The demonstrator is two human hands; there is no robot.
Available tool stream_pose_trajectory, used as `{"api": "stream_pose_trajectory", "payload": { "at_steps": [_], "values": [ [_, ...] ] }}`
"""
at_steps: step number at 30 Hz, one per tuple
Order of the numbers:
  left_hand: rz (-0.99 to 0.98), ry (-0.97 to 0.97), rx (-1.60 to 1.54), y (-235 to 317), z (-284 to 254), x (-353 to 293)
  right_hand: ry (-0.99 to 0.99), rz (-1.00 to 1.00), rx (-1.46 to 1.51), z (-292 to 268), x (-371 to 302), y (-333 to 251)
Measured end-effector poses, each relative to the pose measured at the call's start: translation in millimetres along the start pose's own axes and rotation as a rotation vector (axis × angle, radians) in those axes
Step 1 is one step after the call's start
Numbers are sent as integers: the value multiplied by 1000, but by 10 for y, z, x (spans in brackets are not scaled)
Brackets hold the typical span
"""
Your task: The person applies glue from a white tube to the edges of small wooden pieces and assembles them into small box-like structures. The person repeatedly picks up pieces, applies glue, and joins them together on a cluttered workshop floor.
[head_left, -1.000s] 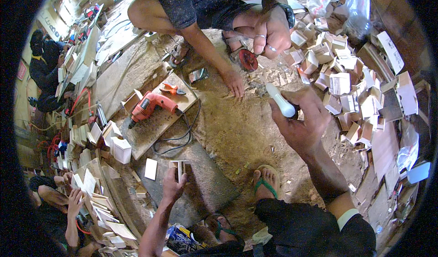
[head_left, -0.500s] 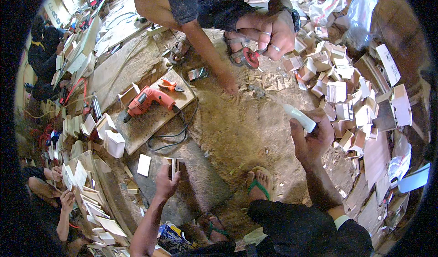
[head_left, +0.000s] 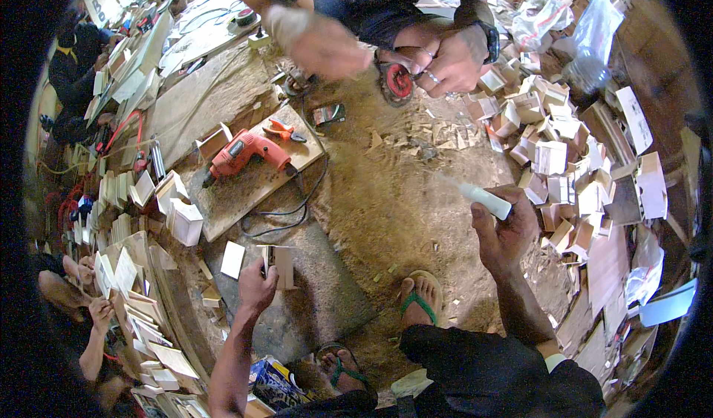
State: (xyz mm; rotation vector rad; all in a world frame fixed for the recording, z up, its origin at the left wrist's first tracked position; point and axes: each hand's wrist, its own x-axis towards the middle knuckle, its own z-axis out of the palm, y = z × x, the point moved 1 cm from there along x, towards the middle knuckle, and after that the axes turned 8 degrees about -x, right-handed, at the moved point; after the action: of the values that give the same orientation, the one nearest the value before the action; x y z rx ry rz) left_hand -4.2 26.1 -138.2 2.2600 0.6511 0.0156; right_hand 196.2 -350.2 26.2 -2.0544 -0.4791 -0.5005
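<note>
My left hand is closed around a small wooden box, held low over a dark board. One pale flat side of the box faces up. In my right hand is a white squeeze bottle. Its thin, clear nozzle points to the upper left, well apart from the box. A loose pale wooden panel lies on the dark board beside my left hand.
Opposite me, a person's hand is by a red round object. A red drill and orange-handled pliers rest on a wooden board. Small wooden boxes are heaped at right. Another person's hands are at far left.
My left hand has shifted slightly left and turned the box, showing more of its flat side. My right hand has barely moved. The person opposite has lifted one hand from the ground.
</note>
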Motion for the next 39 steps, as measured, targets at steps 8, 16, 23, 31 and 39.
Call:
{"api": "stream_pose_trajectory", "payload": {
  "at_steps": [8, 16, 23, 31, 39],
  "values": [
    [-41, -27, -160, 97, -55, -5, -48, -88, -81, 34, 19, -103],
    [-21, -28, -98, 122, -29, -37, -62, -68, -85, 59, 5, -88],
    [1, -15, -70, 40, 25, -18, -80, -54, -85, 61, -10, -72],
    [23, -23, -88, -49, 70, -26, -106, -38, -35, 92, -40, -35],
    [-164, -40, -620, 368, -142, -47, -227, 123, 5, 386, -280, -122]
  ]
}}
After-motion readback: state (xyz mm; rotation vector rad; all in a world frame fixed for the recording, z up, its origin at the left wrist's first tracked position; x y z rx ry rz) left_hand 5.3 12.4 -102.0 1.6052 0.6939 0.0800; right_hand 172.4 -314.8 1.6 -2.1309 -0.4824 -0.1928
